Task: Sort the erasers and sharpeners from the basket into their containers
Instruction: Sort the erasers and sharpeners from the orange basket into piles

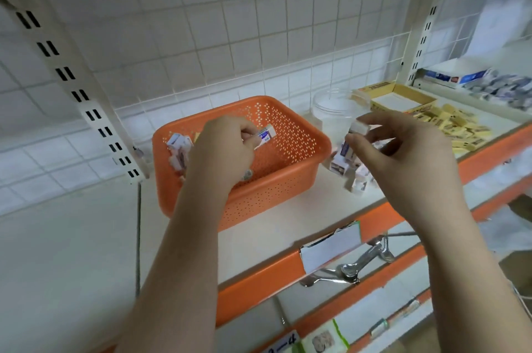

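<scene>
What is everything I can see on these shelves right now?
Basket: one, orange, perforated, on the shelf at left.
Boxed erasers in basket: several, white and blue, at its left side.
Boxed erasers on shelf: a small heap, white and blue, right of the basket.
Clear jar: one, behind the heap.
Yellow box: one, open, far right.
Yellow erasers: many, loose beside that box.
Metal clip: one, silver, on the lower shelf.
Left hand: pinches one eraser over the basket.
Right hand: pinches one eraser above the heap.
</scene>
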